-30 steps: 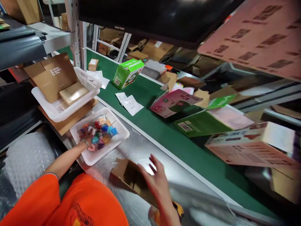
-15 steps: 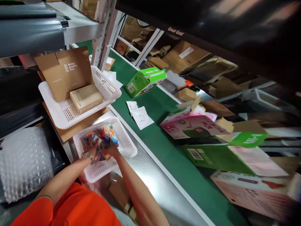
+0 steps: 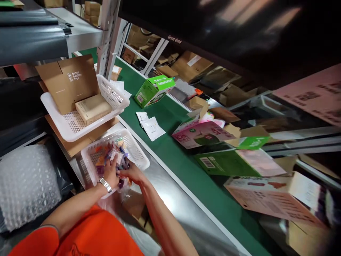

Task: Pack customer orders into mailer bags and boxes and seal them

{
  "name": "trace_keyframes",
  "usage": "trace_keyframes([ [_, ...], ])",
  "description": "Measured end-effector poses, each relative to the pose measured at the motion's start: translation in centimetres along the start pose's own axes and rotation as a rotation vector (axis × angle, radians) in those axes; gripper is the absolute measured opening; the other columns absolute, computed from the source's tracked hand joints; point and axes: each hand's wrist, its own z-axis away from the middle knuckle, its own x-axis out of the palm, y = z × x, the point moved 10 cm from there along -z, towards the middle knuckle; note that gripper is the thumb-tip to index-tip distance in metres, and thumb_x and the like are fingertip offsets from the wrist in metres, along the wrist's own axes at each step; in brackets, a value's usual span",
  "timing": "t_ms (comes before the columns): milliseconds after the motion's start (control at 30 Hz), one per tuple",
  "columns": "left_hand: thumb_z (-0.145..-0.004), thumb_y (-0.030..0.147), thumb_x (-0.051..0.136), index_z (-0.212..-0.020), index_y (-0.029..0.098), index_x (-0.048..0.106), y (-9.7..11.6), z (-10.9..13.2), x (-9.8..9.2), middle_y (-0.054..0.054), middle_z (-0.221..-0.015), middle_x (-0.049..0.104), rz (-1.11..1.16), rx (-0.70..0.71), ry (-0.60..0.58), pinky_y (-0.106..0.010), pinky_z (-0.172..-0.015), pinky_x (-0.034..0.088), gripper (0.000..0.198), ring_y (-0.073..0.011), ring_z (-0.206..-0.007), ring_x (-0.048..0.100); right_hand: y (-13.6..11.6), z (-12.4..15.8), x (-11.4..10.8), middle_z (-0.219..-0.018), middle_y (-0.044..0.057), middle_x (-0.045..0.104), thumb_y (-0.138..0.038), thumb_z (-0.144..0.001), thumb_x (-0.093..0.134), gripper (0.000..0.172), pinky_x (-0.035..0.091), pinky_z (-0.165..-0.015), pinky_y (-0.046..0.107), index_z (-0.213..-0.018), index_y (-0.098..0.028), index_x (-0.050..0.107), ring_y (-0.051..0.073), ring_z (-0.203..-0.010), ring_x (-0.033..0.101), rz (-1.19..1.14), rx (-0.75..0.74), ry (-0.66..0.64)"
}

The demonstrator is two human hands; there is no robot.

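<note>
Both my hands are in a white plastic basket, gathering a heap of small, colourful wrapped packets between them. My left hand, with a metal watch on its wrist, presses on the heap from the near left side. From the right, my right hand curls its fingers round the packets. Some clear film hangs over the basket's near edge below the right hand. More orange and purple packets lie at the basket's left side. The packets' exact contents cannot be made out.
Behind, another white basket holds an opened brown carton and a flat beige box. On the green conveyor belt are white sachets, a green box and several open cartons. Bubble wrap lies left; a dark monitor hangs above.
My hands have drawn the packets together and towards the basket's near edge. The view has shifted a little to the right, and a pink surface now shows at the right edge.
</note>
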Motion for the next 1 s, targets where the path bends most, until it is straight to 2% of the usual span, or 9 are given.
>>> trace_keyframes([
  [133, -0.073, 0.003, 0.078, -0.181, 0.026, 0.03, 4.3, 3.1, -0.4, -0.021, -0.179, 0.039, 0.056, 0.107, 0.063, -0.055, -0.139, 0.041, 0.12, -0.0422, -0.167, 0.042, -2.4, 5.5, -1.7, -0.08, -0.002, 0.076, -0.046, -0.063, 0.097, 0.09, 0.051, -0.047, 0.026, -0.142, -0.021, 0.062, 0.018, -0.059, 0.065, 0.134, -0.023, 0.015],
  [267, -0.08, 0.005, 0.074, -0.182, 0.027, 0.029, 9.4, 7.0, 1.3, -0.019, -0.183, 0.032, 0.099, 0.289, 0.035, -0.059, -0.14, 0.039, 0.114, -0.0443, -0.17, 0.036, -4.4, 12.5, -5.2, -0.094, 0.001, 0.077, -0.038, -0.062, 0.097, 0.078, 0.06, -0.064, 0.028, -0.132, -0.021, 0.067, 0.019, -0.075, 0.069, 0.145, -0.19, 0.181],
  [400, -0.084, 0.005, 0.068, -0.183, 0.03, 0.025, 13.2, 11.5, 5.8, -0.019, -0.185, 0.026, 0.107, 0.45, -0.045, -0.065, -0.141, 0.035, 0.111, -0.0438, -0.173, 0.029, -2.3, 19.9, -8.9, -0.092, 0.0, 0.075, -0.037, -0.062, 0.093, 0.081, 0.058, -0.066, 0.028, -0.136, -0.021, 0.067, 0.019, -0.075, 0.066, 0.238, -0.228, 0.335],
  [533, -0.083, 0.009, 0.073, -0.183, 0.03, 0.018, 14.0, 15.1, 12.3, -0.022, -0.186, 0.025, 0.032, 0.528, -0.181, -0.071, -0.137, 0.037, 0.116, -0.0457, -0.174, 0.027, 2.9, 25.0, -11.6, -0.092, 0.002, 0.076, -0.04, -0.065, 0.087, 0.071, 0.059, -0.07, 0.032, -0.131, -0.021, 0.068, 0.021, -0.077, 0.067, 0.295, -0.212, 0.437],
  [600, -0.08, 0.011, 0.079, -0.182, 0.025, 0.018, 13.6, 16.2, 15.0, -0.027, -0.186, 0.023, -0.071, 0.546, -0.257, -0.077, -0.134, 0.036, 0.12, -0.0521, -0.173, 0.024, 6.1, 25.9, -12.4, -0.096, 0.004, 0.077, -0.043, -0.065, 0.085, 0.065, 0.06, -0.075, 0.034, -0.124, -0.021, 0.069, 0.023, -0.081, 0.068, 0.275, -0.2, 0.453],
  [667, -0.079, 0.018, 0.088, -0.181, 0.021, 0.02, 12.9, 17.0, 16.7, -0.032, -0.184, 0.023, -0.188, 0.572, -0.319, -0.084, -0.131, 0.031, 0.122, -0.0597, -0.171, 0.022, 9.3, 25.9, -13.1, -0.094, 0.006, 0.078, -0.046, -0.064, 0.083, 0.059, 0.061, -0.077, 0.037, -0.116, -0.021, 0.069, 0.025, -0.083, 0.069, 0.245, -0.178, 0.476],
  [767, -0.081, 0.034, 0.092, -0.178, 0.021, 0.026, 12.1, 18.0, 17.1, -0.034, -0.183, 0.025, -0.296, 0.626, -0.351, -0.087, -0.131, 0.024, 0.118, -0.0627, -0.17, 0.022, 12.6, 25.2, -13.5, -0.091, 0.007, 0.078, -0.047, -0.065, 0.077, 0.052, 0.062, -0.08, 0.039, -0.109, -0.02, 0.071, 0.027, -0.084, 0.069, 0.238, -0.202, 0.465],
  [867, -0.086, 0.035, 0.085, -0.173, 0.021, 0.037, 11.6, 18.9, 16.5, -0.031, -0.182, 0.03, -0.358, 0.674, -0.351, -0.083, -0.132, 0.028, 0.1, -0.0589, -0.169, 0.027, 12.6, 24.7, -13.2, -0.102, 0.009, 0.082, -0.045, -0.071, 0.075, 0.051, 0.063, -0.091, 0.04, -0.115, -0.021, 0.075, 0.029, -0.095, 0.073, 0.286, -0.406, 0.399],
  [1000, -0.091, 0.025, 0.074, -0.156, 0.021, 0.058, 11.7, 19.5, 15.5, -0.026, -0.165, 0.056, -0.462, 0.696, -0.347, -0.071, -0.131, 0.04, 0.066, -0.0497, -0.157, 0.052, 11.3, 25.2, -13.3, -0.123, 0.012, 0.084, -0.036, -0.076, 0.075, 0.052, 0.061, -0.106, 0.045, -0.125, -0.02, 0.079, 0.032, -0.114, 0.076, 0.408, -0.644, 0.385],
])
